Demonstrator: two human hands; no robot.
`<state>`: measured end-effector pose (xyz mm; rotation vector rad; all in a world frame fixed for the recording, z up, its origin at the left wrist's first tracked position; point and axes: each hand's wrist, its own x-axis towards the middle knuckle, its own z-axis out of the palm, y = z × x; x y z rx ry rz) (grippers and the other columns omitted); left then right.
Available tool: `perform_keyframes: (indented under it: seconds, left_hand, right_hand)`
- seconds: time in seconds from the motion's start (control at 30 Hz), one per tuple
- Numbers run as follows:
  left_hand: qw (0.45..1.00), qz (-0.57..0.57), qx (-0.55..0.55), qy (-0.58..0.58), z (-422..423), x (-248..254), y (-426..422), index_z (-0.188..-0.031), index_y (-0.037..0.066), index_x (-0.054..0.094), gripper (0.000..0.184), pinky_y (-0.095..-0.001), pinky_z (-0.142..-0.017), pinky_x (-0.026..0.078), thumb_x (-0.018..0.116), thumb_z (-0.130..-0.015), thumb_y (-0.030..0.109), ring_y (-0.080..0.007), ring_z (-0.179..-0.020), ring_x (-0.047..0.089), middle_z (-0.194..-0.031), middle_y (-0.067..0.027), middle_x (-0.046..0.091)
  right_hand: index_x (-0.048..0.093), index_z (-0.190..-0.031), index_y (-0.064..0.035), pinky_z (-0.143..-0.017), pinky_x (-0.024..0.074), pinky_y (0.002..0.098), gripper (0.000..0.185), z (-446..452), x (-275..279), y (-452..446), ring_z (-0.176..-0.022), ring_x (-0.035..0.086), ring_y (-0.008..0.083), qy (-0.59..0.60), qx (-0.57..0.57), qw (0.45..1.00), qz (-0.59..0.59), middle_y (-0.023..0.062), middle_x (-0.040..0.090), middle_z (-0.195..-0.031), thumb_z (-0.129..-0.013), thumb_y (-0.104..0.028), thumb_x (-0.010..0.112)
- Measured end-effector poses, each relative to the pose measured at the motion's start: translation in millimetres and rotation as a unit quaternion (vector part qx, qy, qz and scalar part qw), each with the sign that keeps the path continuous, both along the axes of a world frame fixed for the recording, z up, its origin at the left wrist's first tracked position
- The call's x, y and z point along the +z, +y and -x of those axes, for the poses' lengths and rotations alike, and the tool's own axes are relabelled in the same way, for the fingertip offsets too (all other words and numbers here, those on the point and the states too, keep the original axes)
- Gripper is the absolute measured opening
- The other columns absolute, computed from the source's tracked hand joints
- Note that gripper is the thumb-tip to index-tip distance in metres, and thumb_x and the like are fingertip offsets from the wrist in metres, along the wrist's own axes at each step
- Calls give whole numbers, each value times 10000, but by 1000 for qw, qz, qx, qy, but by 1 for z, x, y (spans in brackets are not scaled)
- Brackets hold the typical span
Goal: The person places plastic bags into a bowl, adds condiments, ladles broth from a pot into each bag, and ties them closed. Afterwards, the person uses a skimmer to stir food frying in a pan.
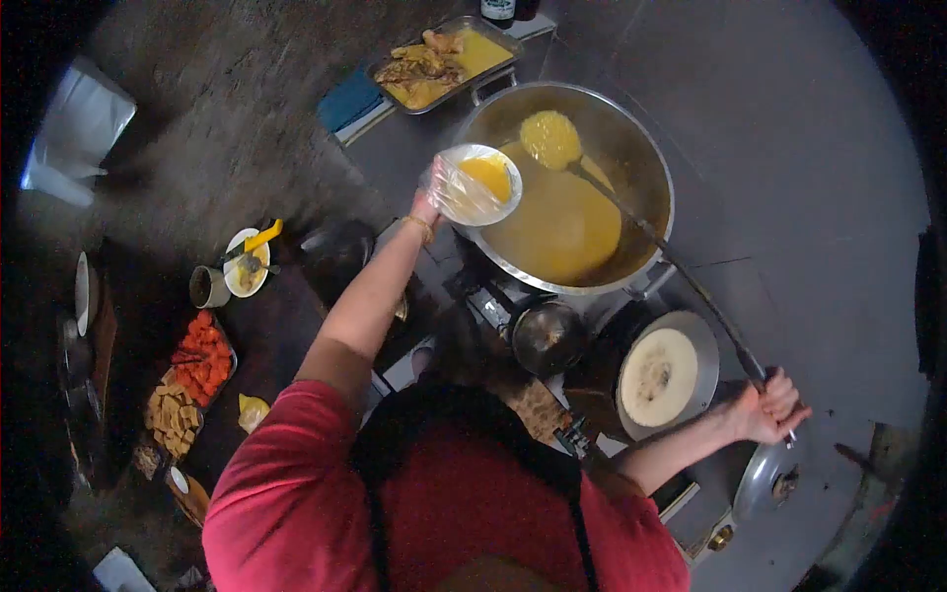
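My left hand [426,204] holds a white bowl [506,210] wrapped in clear plastic, with yellow liquid in it, over the near left rim of a large metal pot [667,212]. Yellow broth [577,237] fills the lower part of the pot. My right hand [771,407] is closed around the end of the long dark handle of a ladle [681,266]. The ladle's round head, filled with yellow liquid, is inside the pot close to the bowl, apart from it.
A pan of pale liquid [656,375] stands right of the burner, near a metal lid [760,479]. Behind the pot is a tray of cooked meat [419,74]. Orange-red chunks [204,355], tan cubes [173,419], a cup [208,287] and a small bowl [247,281] are at left.
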<state>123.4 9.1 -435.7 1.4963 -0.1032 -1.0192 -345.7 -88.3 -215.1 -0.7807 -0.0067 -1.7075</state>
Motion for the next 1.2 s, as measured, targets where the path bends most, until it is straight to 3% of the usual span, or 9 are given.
perform_keyframes:
  seconds: [0.07,0.2,0.37,0.47,0.7,0.83,0.93,1.1,1.2]
  left_hand:
    - [999,24,-14,17,5,-10,-12,-1145,99,468,817,-258,-592,486,377,-654,745,-146,-827,585,-997,-58,574]
    - [998,27,-36,39,30,6,-38,-1138,116,467,798,-238,-526,475,357,-662,746,-116,-764,592,-948,-44,586]
    - [980,172,34,95,38,-28,-81,-1135,13,451,813,-357,-707,500,488,-660,672,-214,-862,588,-1016,-120,562]
    - [984,164,-37,60,25,-60,-95,-1213,76,378,765,-345,-826,440,347,-735,672,-215,-1002,518,-1144,-121,489]
    - [946,255,-62,189,47,70,4,-1194,94,421,755,-357,-878,395,344,-727,682,-204,-997,509,-1135,-93,502]
    - [964,261,3,59,34,75,76,-1203,117,423,728,-341,-887,380,316,-745,673,-185,-1012,494,-1152,-78,491]
    - [979,200,46,-6,16,52,143,-1207,112,423,705,-327,-906,353,316,-765,650,-173,-1048,461,-1173,-70,475]
    - [989,43,103,-94,-11,26,293,-1206,71,410,575,-310,-904,346,311,-851,512,-165,-1037,449,-1156,-67,473]
    - [969,20,140,-204,-21,1,383,-1189,41,414,537,-299,-860,388,308,-872,461,-163,-981,485,-1095,-71,502]
  right_hand:
    - [185,-463,-177,-517,223,275,448,3,26,13,-451,181,108,46,-189,980,-47,-19,169,-452,-857,-218,394]
    - [224,-501,-158,-501,219,259,387,17,57,36,-434,167,108,10,-94,993,69,-21,165,-456,-833,-205,418]
    - [211,-478,-165,-478,227,242,396,15,69,44,-409,182,108,-11,7,991,135,-19,153,-426,-822,-181,406]
    - [200,-463,-166,-477,233,248,413,40,67,33,-406,186,111,-35,-72,995,67,-17,146,-419,-823,-188,400]
    - [276,-525,-127,-501,238,279,325,-56,79,36,-420,214,109,109,-41,976,186,-4,204,-448,-841,-158,347]
    - [420,-549,-20,-479,360,299,254,-181,-7,27,-468,412,142,407,-316,799,310,37,413,-484,-752,-81,561]
    - [355,-494,-1,-435,304,270,342,-257,-43,49,-431,339,144,595,12,695,403,55,326,-447,-716,-47,611]
    - [429,-584,-6,-453,299,241,293,-340,-136,47,-458,336,118,735,159,540,379,44,328,-488,-749,-161,616]
    - [489,-662,3,-479,339,235,281,-375,-175,39,-485,385,115,761,220,531,302,57,373,-529,-750,-231,617]
